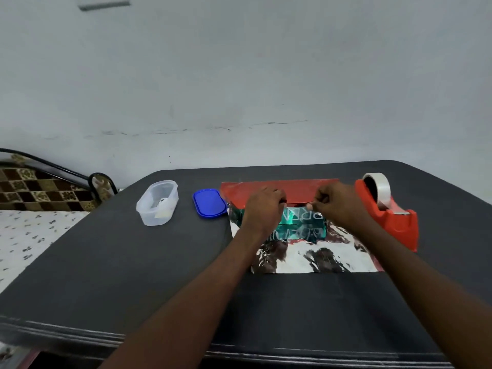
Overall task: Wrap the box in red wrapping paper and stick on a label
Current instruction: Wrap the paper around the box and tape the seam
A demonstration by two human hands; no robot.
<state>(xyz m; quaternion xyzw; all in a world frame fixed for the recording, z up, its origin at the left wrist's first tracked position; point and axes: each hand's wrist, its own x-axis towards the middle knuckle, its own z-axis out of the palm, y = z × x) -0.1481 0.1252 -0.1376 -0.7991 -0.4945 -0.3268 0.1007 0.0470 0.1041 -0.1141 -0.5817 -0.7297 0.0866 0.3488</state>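
Teal box [298, 222] under both hands, on silver side of wrapping paper [314, 257]. Red flap folded over far edge. Left hand [262, 206] fingers curled on flap; right hand [332, 203] pinches small piece, possibly tape. Tape dispenser [391, 217] just right of right hand, all on dark surface [133, 262].

My left hand [262, 209] covers the left part of the green box [300, 225], so I can read only broken white letters there. Right of the box, I cannot tell what my right hand [332, 206] pinches. Far left of the box, the clear tub [157, 202] holds something too blurred to identify. My elbows run off the bottom edge.
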